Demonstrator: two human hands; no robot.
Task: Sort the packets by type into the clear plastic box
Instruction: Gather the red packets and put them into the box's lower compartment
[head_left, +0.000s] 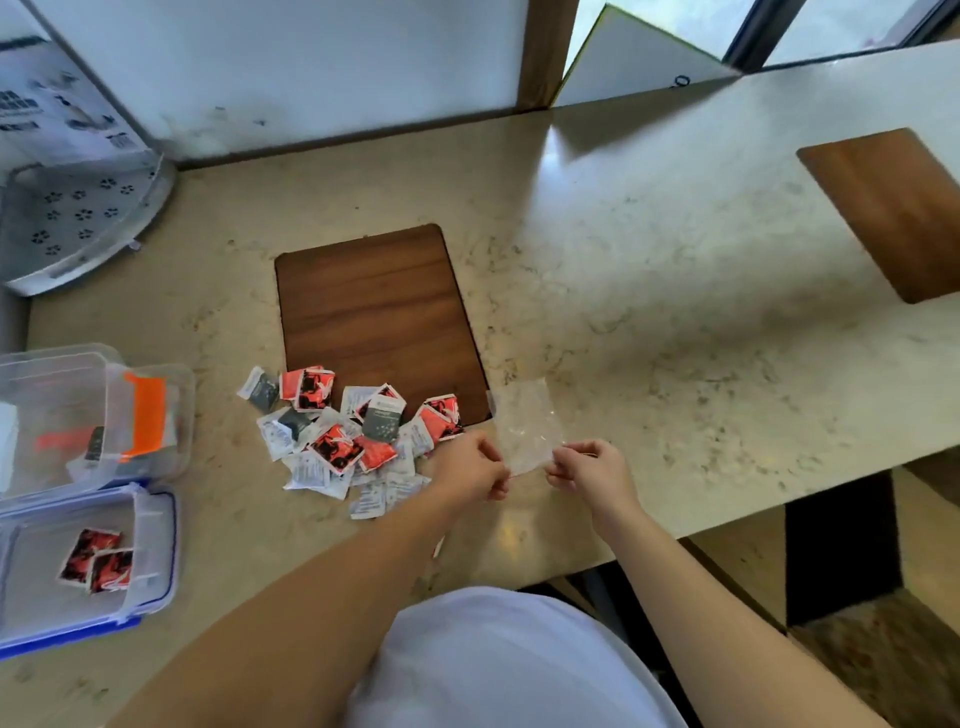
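Two hands on one clear bag, packets lying to the left

Both hands are taken up with a clear plastic bag (527, 423) that lies on the table just off the near right corner of the inset wooden panel (374, 312). The left hand (470, 467) pinches the bag's near edge at one end and the right hand (592, 470) pinches it at the other, fingers curled, so the bag's mouth is stretched crosswise between them while its body runs away from the person toward the panel. It looks empty, though its transparency makes that hard to confirm.

What matters for the coming move is that the heap of packets (353, 431) sits directly to the left of the left hand, almost touching its knuckles, spread from the panel's near edge toward the table's front edge. Red-and-black packets, grey ones and white-backed ones lie mixed and overlapping, with no shared long axis.

Further left, at the table's left edge, an open clear plastic box (156, 561) with blue trim holds two red packets (96, 558) side by side. A second clear container (98, 410) with an orange latch stands just behind it.

Judging by this, sorting has barely begun. The left hand is plainly the nearer to both heap and box, so it would have to let go of the bag and carry packets leftward; the right hand would need to cross over.
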